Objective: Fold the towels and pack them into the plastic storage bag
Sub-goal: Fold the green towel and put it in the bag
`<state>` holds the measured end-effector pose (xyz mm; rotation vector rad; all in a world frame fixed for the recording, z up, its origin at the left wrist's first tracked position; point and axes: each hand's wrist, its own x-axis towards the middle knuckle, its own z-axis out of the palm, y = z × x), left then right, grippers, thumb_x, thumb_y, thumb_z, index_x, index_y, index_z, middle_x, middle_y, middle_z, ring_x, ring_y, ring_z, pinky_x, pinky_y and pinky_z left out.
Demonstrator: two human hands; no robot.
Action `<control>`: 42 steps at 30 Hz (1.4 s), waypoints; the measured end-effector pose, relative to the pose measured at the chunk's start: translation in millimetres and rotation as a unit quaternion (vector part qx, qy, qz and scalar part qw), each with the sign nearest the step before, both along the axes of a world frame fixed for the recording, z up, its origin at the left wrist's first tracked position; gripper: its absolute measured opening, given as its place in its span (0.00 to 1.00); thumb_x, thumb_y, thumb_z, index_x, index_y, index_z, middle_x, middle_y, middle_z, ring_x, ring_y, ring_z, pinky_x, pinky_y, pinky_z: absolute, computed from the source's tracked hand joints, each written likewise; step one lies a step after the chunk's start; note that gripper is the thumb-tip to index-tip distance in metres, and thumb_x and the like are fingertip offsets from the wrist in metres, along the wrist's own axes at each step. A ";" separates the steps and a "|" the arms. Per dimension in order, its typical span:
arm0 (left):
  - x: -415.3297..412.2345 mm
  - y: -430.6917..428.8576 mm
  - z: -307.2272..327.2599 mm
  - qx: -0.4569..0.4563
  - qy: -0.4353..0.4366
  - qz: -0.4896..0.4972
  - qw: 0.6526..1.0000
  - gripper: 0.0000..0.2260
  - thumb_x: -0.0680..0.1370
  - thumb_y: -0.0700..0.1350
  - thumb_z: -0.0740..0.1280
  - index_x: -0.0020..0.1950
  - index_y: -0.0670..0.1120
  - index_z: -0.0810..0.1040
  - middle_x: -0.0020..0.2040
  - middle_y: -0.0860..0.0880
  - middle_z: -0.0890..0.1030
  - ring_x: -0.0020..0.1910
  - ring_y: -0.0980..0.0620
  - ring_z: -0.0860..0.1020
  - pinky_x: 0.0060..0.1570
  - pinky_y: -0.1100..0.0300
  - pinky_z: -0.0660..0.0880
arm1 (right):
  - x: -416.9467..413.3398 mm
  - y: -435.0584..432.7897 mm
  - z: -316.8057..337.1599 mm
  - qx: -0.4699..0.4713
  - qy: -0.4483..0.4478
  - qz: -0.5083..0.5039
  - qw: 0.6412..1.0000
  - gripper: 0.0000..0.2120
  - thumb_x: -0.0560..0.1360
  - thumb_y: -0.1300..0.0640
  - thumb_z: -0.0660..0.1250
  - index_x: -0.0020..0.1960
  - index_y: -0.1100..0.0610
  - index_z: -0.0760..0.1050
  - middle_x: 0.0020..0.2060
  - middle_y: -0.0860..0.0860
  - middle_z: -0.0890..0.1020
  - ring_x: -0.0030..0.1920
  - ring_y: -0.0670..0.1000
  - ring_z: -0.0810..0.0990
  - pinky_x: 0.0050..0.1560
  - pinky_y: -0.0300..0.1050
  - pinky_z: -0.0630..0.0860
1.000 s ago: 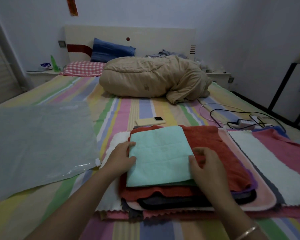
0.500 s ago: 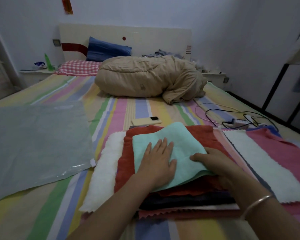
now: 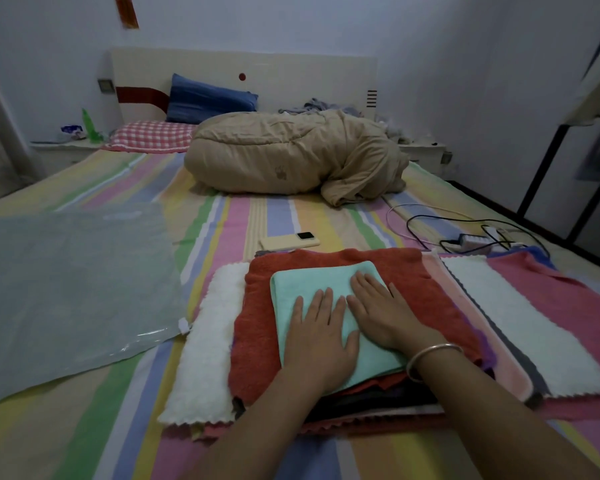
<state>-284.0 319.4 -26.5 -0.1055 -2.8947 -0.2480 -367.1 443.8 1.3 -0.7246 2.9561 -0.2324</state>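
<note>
Both hands are lying flat, side by side, on the folded mint-green towel [image 3: 312, 282]. The left hand [image 3: 317, 336] is pressing down with fingers straight and slightly spread; the right hand [image 3: 383, 311], also flat and holding nothing, is resting just beside it, a metal bangle [image 3: 430, 358] circling its wrist. The mint-green towel is sitting on top of a red towel [image 3: 257, 323], which is heading a pile of darker and pink cloths. A white fleecy cloth [image 3: 208, 341] is showing at the pile's left edge, and a pink-and-white striped cloth [image 3: 534, 313] is spreading to the right. The clear plastic storage bag [image 3: 70, 289] is lying flat on the striped bedsheet [image 3: 118, 410], left of the pile and apart from it. Beyond the pile are lying a phone [image 3: 290, 240], tangled cables [image 3: 465, 233] and a bundled tan quilt [image 3: 291, 161].
</note>
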 end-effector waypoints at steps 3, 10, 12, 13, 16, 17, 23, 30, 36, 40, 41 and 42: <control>4.0 0.3 -7.1 0.018 0.028 0.045 0.998 0.34 0.75 0.62 0.45 0.75 0.45 0.66 0.76 0.42 0.62 0.77 0.43 0.56 0.71 0.42 0.44 | -7.1 2.5 -10.2 -0.037 0.018 -0.048 0.998 0.27 0.82 0.46 0.43 0.79 0.55 0.46 0.78 0.49 0.47 0.77 0.47 0.44 0.76 0.52 0.44; 3.0 0.7 -13.1 0.014 0.047 0.064 0.997 0.33 0.73 0.64 0.52 0.71 0.47 0.73 0.73 0.40 0.67 0.74 0.37 0.62 0.69 0.38 0.49 | 23.1 18.5 7.9 -0.006 0.137 -0.236 0.962 0.23 0.75 0.38 0.56 0.56 0.55 0.74 0.54 0.55 0.78 0.55 0.57 0.76 0.54 0.50 0.70; 4.4 -1.8 -10.6 0.014 0.022 0.059 0.998 0.37 0.72 0.66 0.44 0.77 0.49 0.62 0.78 0.42 0.55 0.78 0.39 0.48 0.71 0.41 0.40 | 25.2 22.4 17.9 -0.042 0.087 -0.236 0.967 0.22 0.72 0.37 0.60 0.55 0.54 0.73 0.51 0.53 0.80 0.51 0.56 0.79 0.49 0.48 0.73; 4.5 -4.3 -9.2 0.025 0.003 0.051 0.998 0.39 0.71 0.67 0.39 0.79 0.51 0.56 0.79 0.44 0.49 0.78 0.42 0.42 0.72 0.42 0.35 | 26.0 22.7 24.8 -0.063 0.064 -0.234 0.968 0.22 0.71 0.37 0.62 0.55 0.53 0.73 0.50 0.53 0.80 0.50 0.56 0.79 0.49 0.48 0.74; 2.8 -11.1 1.8 0.139 0.006 0.032 0.990 0.38 0.71 0.67 0.37 0.77 0.53 0.58 0.79 0.49 0.52 0.78 0.49 0.43 0.74 0.48 0.35 | 31.2 14.1 52.9 -0.216 -0.065 -0.171 0.959 0.19 0.69 0.39 0.68 0.52 0.52 0.76 0.48 0.51 0.81 0.47 0.54 0.80 0.50 0.51 0.77; 1.0 -14.9 4.7 0.221 0.019 0.034 0.975 0.35 0.73 0.64 0.40 0.75 0.53 0.62 0.78 0.48 0.59 0.78 0.49 0.51 0.75 0.49 0.40 | 37.8 7.5 64.9 -0.283 -0.126 -0.134 0.941 0.19 0.70 0.38 0.69 0.51 0.51 0.78 0.47 0.51 0.82 0.48 0.52 0.81 0.50 0.49 0.78; -4.4 -58.7 30.7 0.714 0.013 0.130 0.688 0.23 0.75 0.62 0.53 0.55 0.51 0.80 0.54 0.46 0.83 0.53 0.47 0.81 0.58 0.45 0.76 | 80.6 -32.0 92.6 -0.291 -0.275 0.011 0.916 0.29 0.72 0.29 0.55 0.66 0.43 0.73 0.63 0.39 0.73 0.63 0.45 0.72 0.62 0.42 0.68; -7.3 -95.3 33.0 0.616 -0.019 0.096 0.782 0.11 0.77 0.46 0.68 0.59 0.53 0.76 0.53 0.51 0.83 0.51 0.49 0.81 0.50 0.49 0.81 | 91.9 -60.7 58.0 -0.118 -0.140 0.032 0.983 0.22 0.84 0.53 0.42 0.78 0.52 0.49 0.78 0.51 0.47 0.77 0.53 0.39 0.74 0.50 0.37; -25.6 -95.4 41.9 0.541 -0.003 0.122 0.832 0.26 0.74 0.44 0.71 0.71 0.48 0.70 0.59 0.47 0.81 0.55 0.50 0.80 0.58 0.49 0.77 | 77.8 -49.4 50.7 -0.211 -0.063 0.004 0.975 0.21 0.81 0.56 0.52 0.74 0.49 0.64 0.73 0.51 0.66 0.73 0.51 0.61 0.71 0.49 0.60; -31.5 -94.1 40.0 0.512 -0.009 0.153 0.845 0.27 0.75 0.47 0.71 0.72 0.46 0.67 0.63 0.45 0.77 0.59 0.49 0.77 0.60 0.55 0.73 | 70.0 -43.8 41.5 -0.201 0.035 0.033 0.978 0.21 0.79 0.57 0.55 0.70 0.45 0.69 0.65 0.48 0.74 0.66 0.50 0.68 0.63 0.49 0.69; -32.5 -93.9 39.7 0.512 -0.005 0.155 0.845 0.26 0.76 0.47 0.70 0.71 0.46 0.67 0.63 0.45 0.77 0.59 0.49 0.77 0.59 0.57 0.73 | 68.7 -43.8 37.6 -0.195 0.040 0.038 0.979 0.21 0.80 0.56 0.55 0.71 0.45 0.68 0.67 0.48 0.73 0.68 0.50 0.66 0.65 0.49 0.66; -33.5 -94.1 38.6 0.511 -0.005 0.157 0.845 0.25 0.76 0.47 0.69 0.71 0.46 0.67 0.63 0.45 0.77 0.58 0.49 0.77 0.58 0.57 0.73 | 68.3 -44.7 33.1 -0.174 0.039 0.047 0.983 0.21 0.80 0.54 0.54 0.73 0.45 0.65 0.71 0.47 0.69 0.72 0.50 0.61 0.70 0.48 0.60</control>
